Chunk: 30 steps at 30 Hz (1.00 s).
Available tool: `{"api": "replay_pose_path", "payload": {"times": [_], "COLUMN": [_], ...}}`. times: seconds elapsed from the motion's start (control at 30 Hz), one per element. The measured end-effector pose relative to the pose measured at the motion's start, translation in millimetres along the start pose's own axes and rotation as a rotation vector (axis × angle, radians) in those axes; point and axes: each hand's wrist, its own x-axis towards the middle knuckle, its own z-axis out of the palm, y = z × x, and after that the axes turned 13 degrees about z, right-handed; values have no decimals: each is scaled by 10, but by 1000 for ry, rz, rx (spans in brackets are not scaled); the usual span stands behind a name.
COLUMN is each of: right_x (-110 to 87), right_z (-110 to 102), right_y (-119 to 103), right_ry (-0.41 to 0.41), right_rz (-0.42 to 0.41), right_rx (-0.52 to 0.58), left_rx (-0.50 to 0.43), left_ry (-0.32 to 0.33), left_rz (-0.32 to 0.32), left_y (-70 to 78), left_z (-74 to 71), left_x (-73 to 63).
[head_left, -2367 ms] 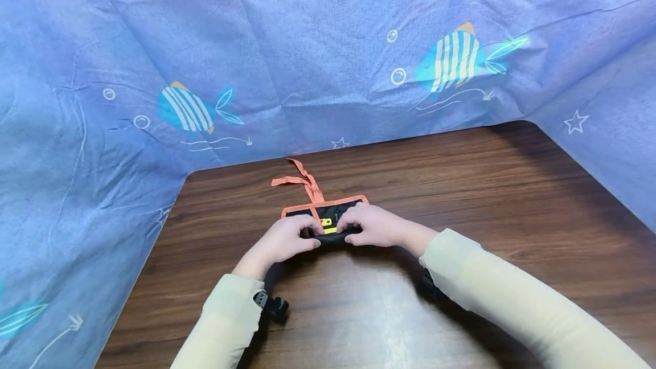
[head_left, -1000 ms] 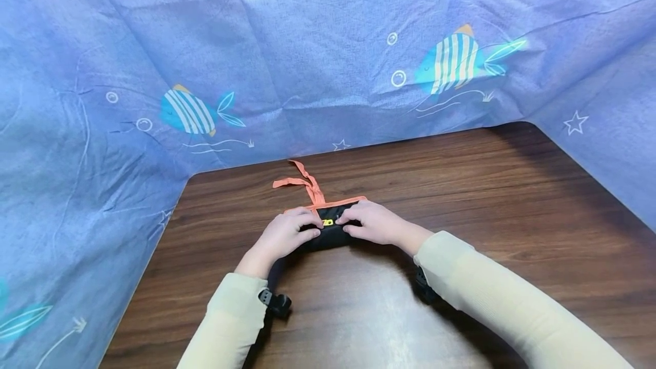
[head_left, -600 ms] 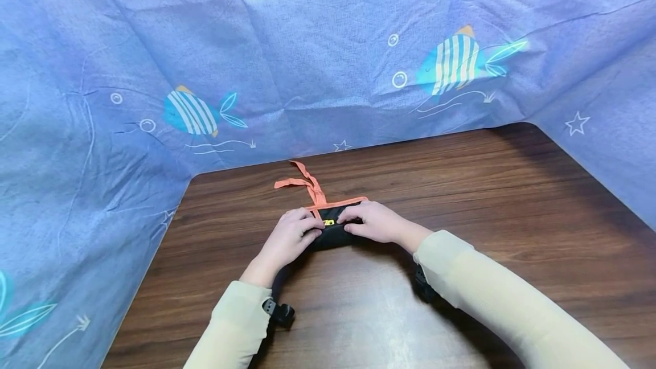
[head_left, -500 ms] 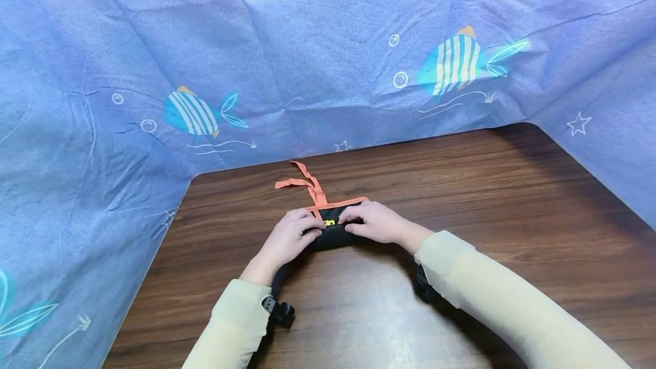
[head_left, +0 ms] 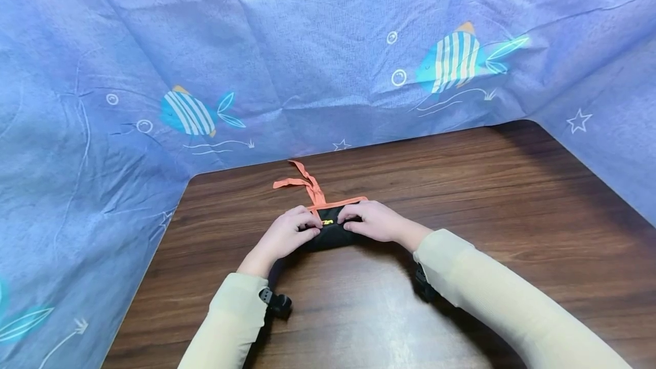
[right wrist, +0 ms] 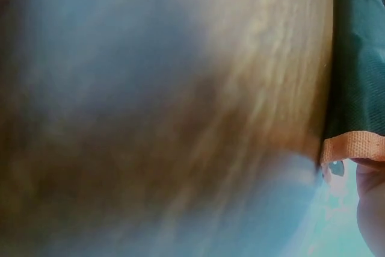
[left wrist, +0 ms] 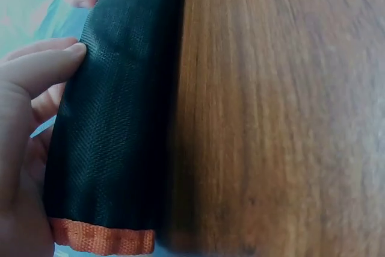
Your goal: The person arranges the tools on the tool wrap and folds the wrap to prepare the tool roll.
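Note:
A black fabric roll-up pouch (head_left: pixel 334 238) with orange edging lies partly rolled up near the middle of the table. My left hand (head_left: pixel 288 233) grips the left part of the roll, thumb on the near side and fingers over the top. On the right part, my right hand (head_left: pixel 378 222) pinches the roll the same way. Between the hands a small yellow piece (head_left: pixel 328 222) shows against the flat black cloth. Orange tie straps (head_left: pixel 314 188) stretch from the pouch's far edge. In the left wrist view the roll's orange-trimmed end (left wrist: pixel 103 237) is visible beside the left palm.
The dark wood-grain table (head_left: pixel 461 187) surrounds the pouch. A blue cloth (head_left: pixel 318 61) with fish prints hangs behind it and at both sides. A black strap-on device (head_left: pixel 277 303) sits at the left wrist.
The near part of the pouch has been rolled farther away from me, covering the yellow strip and much of the yellow piece. Both hands have shifted slightly; the orange straps lie much as before.

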Motion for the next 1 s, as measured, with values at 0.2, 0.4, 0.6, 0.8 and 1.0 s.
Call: {"api": "replay_pose_path", "payload": {"times": [0.2,0.4,0.6,0.8,1.0], "right_x": [-45,-58,-71,-68,-63], "right_z": [0,5,5,-12,-17], "right_y": [8,12,-26,-68,-72], "right_ry": [14,62,158,179,175], "right_rz": [-7,-71,-89,-60,-49], "right_rx": [-57,-131,-231,-313,-359], "left_rx": [44,117,238,386,416], "left_ry": [-6,-12,24,-3,-38], "left_rz": [-7,19,52,41,-11], "left_y": [-28,-49,-25,35,13], "left_z": [63,53,33,31,70], "left_x": [-23,-44,-43,-27,-34]}}
